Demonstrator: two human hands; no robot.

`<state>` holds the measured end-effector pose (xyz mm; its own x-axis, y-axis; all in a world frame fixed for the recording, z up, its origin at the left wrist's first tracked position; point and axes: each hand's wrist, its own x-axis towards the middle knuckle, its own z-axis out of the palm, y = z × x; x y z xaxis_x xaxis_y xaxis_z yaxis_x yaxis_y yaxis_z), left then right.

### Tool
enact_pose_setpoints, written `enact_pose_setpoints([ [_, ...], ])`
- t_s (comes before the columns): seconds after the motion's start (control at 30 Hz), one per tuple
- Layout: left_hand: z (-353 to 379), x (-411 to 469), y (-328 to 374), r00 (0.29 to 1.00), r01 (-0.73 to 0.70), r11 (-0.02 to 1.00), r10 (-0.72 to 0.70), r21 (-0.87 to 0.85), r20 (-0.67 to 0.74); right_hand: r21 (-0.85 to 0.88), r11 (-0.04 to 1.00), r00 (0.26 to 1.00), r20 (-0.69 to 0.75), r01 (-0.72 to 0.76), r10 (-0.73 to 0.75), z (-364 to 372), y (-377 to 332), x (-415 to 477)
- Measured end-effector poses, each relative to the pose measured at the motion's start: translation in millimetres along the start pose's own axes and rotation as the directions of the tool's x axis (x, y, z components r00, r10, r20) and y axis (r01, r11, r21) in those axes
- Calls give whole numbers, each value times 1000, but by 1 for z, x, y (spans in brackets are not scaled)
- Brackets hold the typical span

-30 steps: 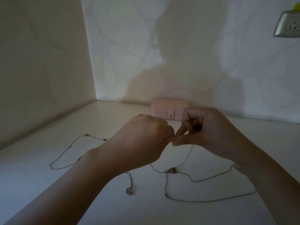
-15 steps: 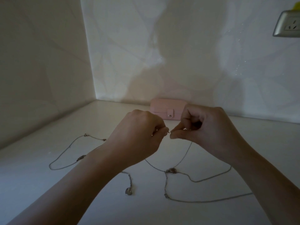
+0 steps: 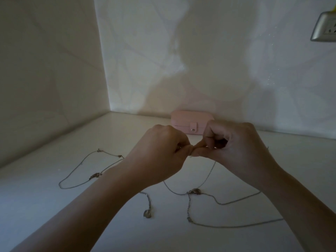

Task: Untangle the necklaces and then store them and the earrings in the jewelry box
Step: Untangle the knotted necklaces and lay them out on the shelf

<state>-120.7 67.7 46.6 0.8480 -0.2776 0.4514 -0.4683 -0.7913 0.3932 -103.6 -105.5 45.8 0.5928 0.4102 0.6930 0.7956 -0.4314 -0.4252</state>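
Observation:
Thin silver necklace chains lie spread over the white tabletop. One chain (image 3: 81,171) loops at the left with small beads, and a heart pendant (image 3: 147,214) lies near the front. Another chain (image 3: 218,202) with a clasp (image 3: 195,191) runs to the right. My left hand (image 3: 160,157) and my right hand (image 3: 234,148) are raised above the table, fingertips meeting, both pinching a fine piece of chain between them; a strand hangs down from the right hand. The closed pink jewelry box (image 3: 185,122) stands behind the hands against the wall. No earrings are visible.
The tabletop (image 3: 45,206) meets walls at the left and back, forming a corner at the far left. A wall socket (image 3: 325,28) is mounted high on the right. The scene is dim.
The hands drew slightly apart half a second ago and have come back together, fingertips touching. They sit a little higher than a second ago; the chains on the table barely shifted.

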Motion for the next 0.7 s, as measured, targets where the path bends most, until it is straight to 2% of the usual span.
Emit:
enact_pose_setpoints([
  [0.13, -4, 0, -2, 986, -169, 982, 168, 80, 20, 83, 990, 993, 41, -113, 110, -3, 1, -1],
  [0.3, -2, 1, -6, 927, -365, 913, 375, 181, -25, 226, 938, 962, 129, -263, 239, -9, 3, 2],
  [0.53, 3, 0, -7, 918, -383, 916, 392, 124, -65, 254, 927, 956, 174, -275, 236, -16, 2, 3],
  [0.7, -1, -3, -1, 900, -416, 909, 415, 19, -136, 319, 913, 962, 185, -254, 203, -23, 1, 3],
])
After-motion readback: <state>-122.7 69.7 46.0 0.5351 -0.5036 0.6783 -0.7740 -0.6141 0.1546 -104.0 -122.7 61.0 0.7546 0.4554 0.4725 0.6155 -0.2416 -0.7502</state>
